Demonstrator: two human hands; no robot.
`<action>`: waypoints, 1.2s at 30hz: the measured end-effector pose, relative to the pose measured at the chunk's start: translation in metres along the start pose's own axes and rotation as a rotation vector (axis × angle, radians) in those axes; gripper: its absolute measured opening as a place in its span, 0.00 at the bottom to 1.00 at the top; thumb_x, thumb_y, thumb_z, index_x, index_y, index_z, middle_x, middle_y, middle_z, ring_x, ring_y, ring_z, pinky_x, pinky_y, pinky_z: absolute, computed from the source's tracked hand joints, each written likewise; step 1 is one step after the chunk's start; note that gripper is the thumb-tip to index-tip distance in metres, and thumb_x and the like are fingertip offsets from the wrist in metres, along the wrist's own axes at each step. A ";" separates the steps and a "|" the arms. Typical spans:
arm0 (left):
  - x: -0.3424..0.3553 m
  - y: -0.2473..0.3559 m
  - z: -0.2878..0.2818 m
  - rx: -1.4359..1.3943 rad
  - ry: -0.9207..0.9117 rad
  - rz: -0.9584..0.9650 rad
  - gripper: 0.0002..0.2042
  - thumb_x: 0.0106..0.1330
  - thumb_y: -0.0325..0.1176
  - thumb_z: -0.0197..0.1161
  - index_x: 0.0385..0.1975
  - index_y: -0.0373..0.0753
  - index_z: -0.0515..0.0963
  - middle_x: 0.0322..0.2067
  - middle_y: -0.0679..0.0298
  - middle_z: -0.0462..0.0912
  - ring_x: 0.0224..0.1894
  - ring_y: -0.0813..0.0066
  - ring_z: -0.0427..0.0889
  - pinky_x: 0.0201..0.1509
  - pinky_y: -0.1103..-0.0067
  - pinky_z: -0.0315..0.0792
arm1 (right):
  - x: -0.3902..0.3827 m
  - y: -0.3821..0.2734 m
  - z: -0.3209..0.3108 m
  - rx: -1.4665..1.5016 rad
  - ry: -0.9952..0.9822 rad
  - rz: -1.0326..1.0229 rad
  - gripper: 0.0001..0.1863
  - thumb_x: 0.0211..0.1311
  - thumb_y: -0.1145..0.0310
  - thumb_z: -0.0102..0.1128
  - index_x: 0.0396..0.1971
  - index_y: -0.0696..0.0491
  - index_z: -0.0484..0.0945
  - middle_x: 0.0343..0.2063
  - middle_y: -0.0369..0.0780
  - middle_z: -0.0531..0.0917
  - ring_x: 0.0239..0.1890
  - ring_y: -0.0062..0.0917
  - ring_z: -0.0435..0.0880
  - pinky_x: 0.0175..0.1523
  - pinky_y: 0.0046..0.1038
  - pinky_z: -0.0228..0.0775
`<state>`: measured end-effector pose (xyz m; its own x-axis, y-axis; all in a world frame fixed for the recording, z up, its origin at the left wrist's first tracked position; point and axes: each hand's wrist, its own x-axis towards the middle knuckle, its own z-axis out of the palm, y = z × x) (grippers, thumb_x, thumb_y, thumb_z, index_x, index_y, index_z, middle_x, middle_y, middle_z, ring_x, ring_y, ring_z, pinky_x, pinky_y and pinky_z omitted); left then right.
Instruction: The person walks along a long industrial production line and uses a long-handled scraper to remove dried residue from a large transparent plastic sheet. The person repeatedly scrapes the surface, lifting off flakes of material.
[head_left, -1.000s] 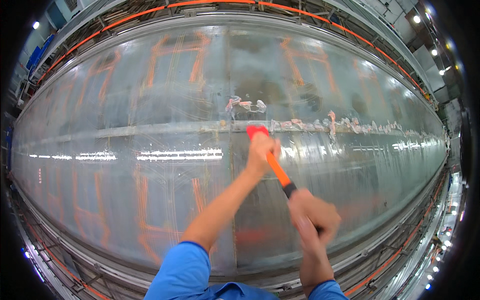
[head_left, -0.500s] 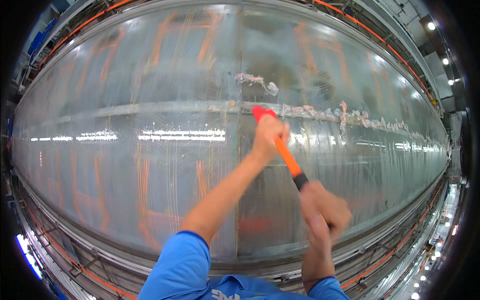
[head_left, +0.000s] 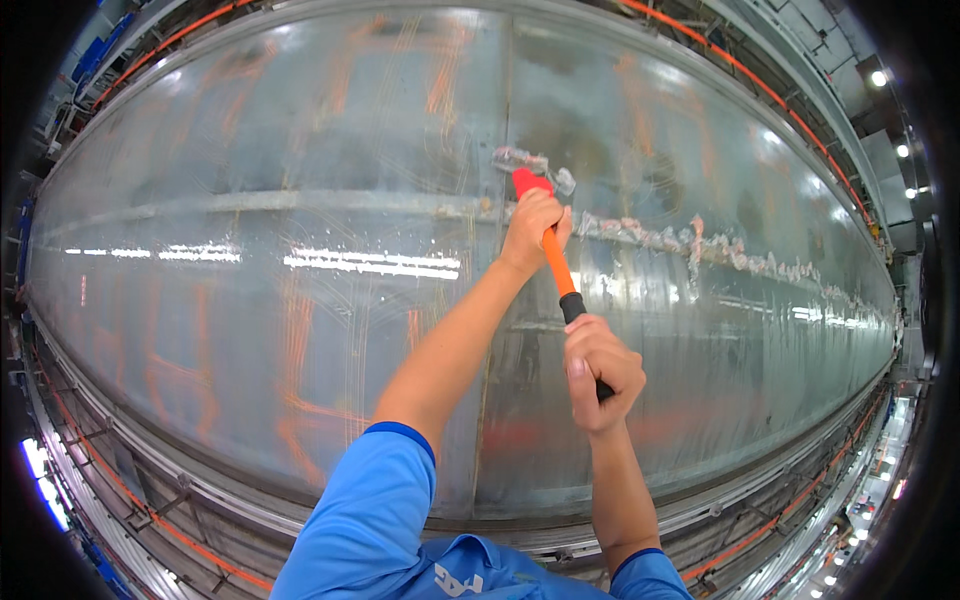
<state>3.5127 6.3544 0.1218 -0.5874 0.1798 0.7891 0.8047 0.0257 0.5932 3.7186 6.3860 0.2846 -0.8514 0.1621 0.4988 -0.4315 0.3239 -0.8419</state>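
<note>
A long-handled scraper (head_left: 558,268) with a red head, orange shaft and black grip slants across the middle of the view. My left hand (head_left: 534,230) is wrapped round it just behind the red head. Lower and to the right, my right hand (head_left: 603,372) grips the black end of the handle. The red head reaches a small heap of wet, whitish-pink scrapings (head_left: 520,159); its working edge cannot be made out. Under the tool spreads a broad, wet grey metal sheet (head_left: 360,220) with orange smears and scratches.
More scrapings (head_left: 740,245) lie in a ragged line along a pale band to the right. A seam (head_left: 508,90) crosses the sheet. Metal rails with orange edging (head_left: 745,65) run along the far and near sides, and lamps (head_left: 879,78) shine at the right.
The scraper's head has moved farther away, up to the small heap. Both hands moved with it, and my right hand came up and leftward, making the handle steeper.
</note>
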 end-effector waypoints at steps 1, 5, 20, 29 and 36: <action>0.000 0.002 0.000 0.003 -0.012 -0.003 0.17 0.61 0.21 0.68 0.17 0.38 0.66 0.19 0.58 0.67 0.26 0.54 0.70 0.40 0.62 0.69 | -0.004 0.002 -0.002 0.025 -0.014 -0.053 0.12 0.54 0.84 0.59 0.15 0.57 0.70 0.19 0.40 0.77 0.24 0.31 0.79 0.47 0.42 0.79; -0.048 0.069 -0.008 0.002 -0.053 -0.028 0.17 0.62 0.22 0.68 0.17 0.38 0.65 0.20 0.57 0.67 0.28 0.53 0.70 0.38 0.61 0.66 | -0.066 -0.044 -0.016 0.011 -0.018 -0.027 0.13 0.57 0.84 0.59 0.15 0.57 0.71 0.19 0.39 0.78 0.26 0.30 0.79 0.49 0.42 0.79; -0.259 0.401 -0.001 -0.417 -0.569 -0.089 0.16 0.65 0.28 0.68 0.18 0.40 0.69 0.22 0.57 0.71 0.31 0.53 0.75 0.51 0.61 0.73 | -0.358 -0.306 -0.045 -0.391 0.311 0.388 0.12 0.60 0.83 0.61 0.17 0.57 0.76 0.24 0.42 0.85 0.35 0.33 0.90 0.62 0.50 0.80; -0.227 0.378 0.130 -0.383 -0.576 -0.035 0.15 0.66 0.27 0.68 0.19 0.38 0.69 0.23 0.56 0.71 0.31 0.52 0.76 0.57 0.59 0.74 | -0.341 -0.235 -0.154 -0.307 0.352 0.335 0.15 0.62 0.78 0.62 0.15 0.56 0.72 0.20 0.39 0.81 0.32 0.32 0.85 0.60 0.48 0.77; -0.145 0.275 0.263 -0.232 -0.342 -0.002 0.15 0.64 0.21 0.68 0.21 0.36 0.67 0.23 0.56 0.68 0.31 0.52 0.74 0.59 0.56 0.77 | -0.238 -0.104 -0.277 -0.207 0.183 0.185 0.12 0.59 0.82 0.63 0.18 0.56 0.74 0.23 0.38 0.80 0.30 0.31 0.82 0.59 0.44 0.78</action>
<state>3.8415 6.5941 0.1286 -0.4953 0.4971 0.7124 0.7397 -0.1887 0.6459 4.0486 6.5718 0.3106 -0.8339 0.3947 0.3858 -0.1890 0.4525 -0.8715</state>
